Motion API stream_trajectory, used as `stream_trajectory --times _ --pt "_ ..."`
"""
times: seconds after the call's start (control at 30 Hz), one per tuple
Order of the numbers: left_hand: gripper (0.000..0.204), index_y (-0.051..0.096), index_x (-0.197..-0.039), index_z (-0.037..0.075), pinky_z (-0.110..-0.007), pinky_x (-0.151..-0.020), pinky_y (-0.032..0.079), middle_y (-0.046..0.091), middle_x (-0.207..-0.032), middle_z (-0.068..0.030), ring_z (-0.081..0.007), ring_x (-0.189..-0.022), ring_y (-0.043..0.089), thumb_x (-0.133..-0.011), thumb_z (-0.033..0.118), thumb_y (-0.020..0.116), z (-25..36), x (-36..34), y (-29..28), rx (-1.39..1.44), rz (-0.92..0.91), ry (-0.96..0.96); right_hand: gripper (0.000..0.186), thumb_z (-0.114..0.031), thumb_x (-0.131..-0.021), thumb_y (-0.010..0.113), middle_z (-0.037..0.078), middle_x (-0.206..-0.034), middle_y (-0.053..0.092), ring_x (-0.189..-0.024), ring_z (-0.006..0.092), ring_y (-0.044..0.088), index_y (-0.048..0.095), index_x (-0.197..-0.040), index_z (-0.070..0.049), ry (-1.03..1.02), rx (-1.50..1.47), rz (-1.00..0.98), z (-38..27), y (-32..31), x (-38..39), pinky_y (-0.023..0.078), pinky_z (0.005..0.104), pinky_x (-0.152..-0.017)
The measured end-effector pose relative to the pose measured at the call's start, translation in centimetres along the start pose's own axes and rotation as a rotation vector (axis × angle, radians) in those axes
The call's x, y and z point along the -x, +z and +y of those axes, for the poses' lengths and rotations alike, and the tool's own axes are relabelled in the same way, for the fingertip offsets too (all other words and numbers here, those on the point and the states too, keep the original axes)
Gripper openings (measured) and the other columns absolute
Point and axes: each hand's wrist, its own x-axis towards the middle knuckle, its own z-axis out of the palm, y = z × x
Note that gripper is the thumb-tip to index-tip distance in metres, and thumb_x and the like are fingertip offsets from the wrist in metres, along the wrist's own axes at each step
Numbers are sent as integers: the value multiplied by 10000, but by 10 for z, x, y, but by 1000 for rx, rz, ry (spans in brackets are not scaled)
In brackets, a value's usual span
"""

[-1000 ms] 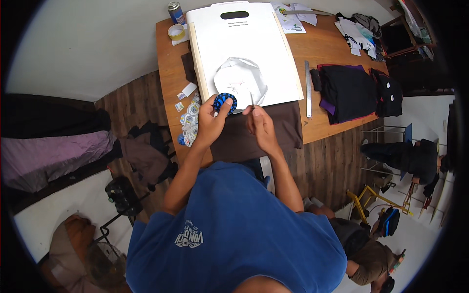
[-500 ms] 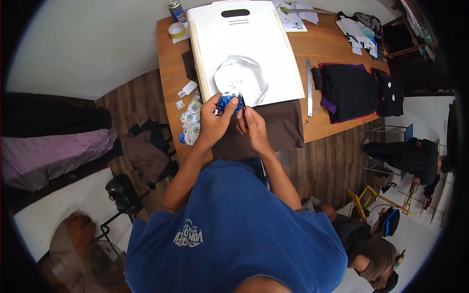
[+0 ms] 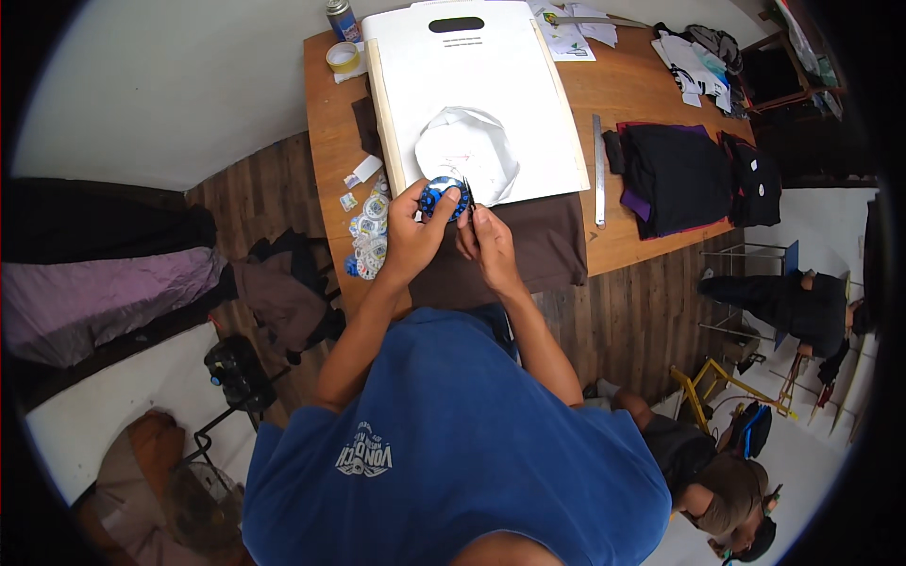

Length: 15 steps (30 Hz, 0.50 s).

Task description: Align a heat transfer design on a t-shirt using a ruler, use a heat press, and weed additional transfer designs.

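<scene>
The left hand (image 3: 410,236) has its grip pinched closed on a round blue-and-black piece (image 3: 433,202), thumb laid across its face, held up over the near edge of a white panel (image 3: 472,80). The right hand (image 3: 493,247) has its grip closed around a slim dark pointed tool (image 3: 471,196), its tip up against or just beside the right edge of the round piece; whether it is a pair of scissors or tweezers cannot be told. Just beyond both hands, a creased white paper dish (image 3: 508,156) sits on the panel, with faint reddish marks inside. Dark brown cloth (image 3: 533,247) lies under the panel and hangs over the near edge of the wooden bench (image 3: 618,90). Left of the left hand, a heap of round printed pieces (image 3: 372,228), mostly white, lies on the bench. A yellow tape roll (image 3: 346,68) and a blue spray can (image 3: 343,21) stand at the far left; a steel ruler (image 3: 598,174) and folded black garments (image 3: 666,170) lie to the right.
</scene>
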Motion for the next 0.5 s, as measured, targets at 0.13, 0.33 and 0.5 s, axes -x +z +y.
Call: stream_trajectory --times 0.13,0.33,0.5 --pt "212 659 -849 15 -213 -617 410 621 -742 31 -21 -690 517 -988 168 704 -3 0 -2 -5 -5 0 375 -339 -1136 374 -45 -591 347 -525 58 301 554 -980 -49 3 -8 -3 -1 1 -1 296 239 -512" --pt "212 651 -844 18 -212 -620 411 617 -744 32 -22 -695 519 -989 164 702 -4 0 -1 1 -3 1 378 -338 -1136 376 -45 -589 350 -523 59 301 554 -971 -49 -3 12 5 -2 1 -1 297 242 -511" --pt "204 658 -856 16 -212 -625 416 619 -750 34 -21 -698 521 -988 165 703 -8 -1 -2 -14 1 0 379 -342 -1136 377 -44 -591 345 -523 59 301 553 -972 -49 -2 10 29 0 0 -1 296 243 -510"
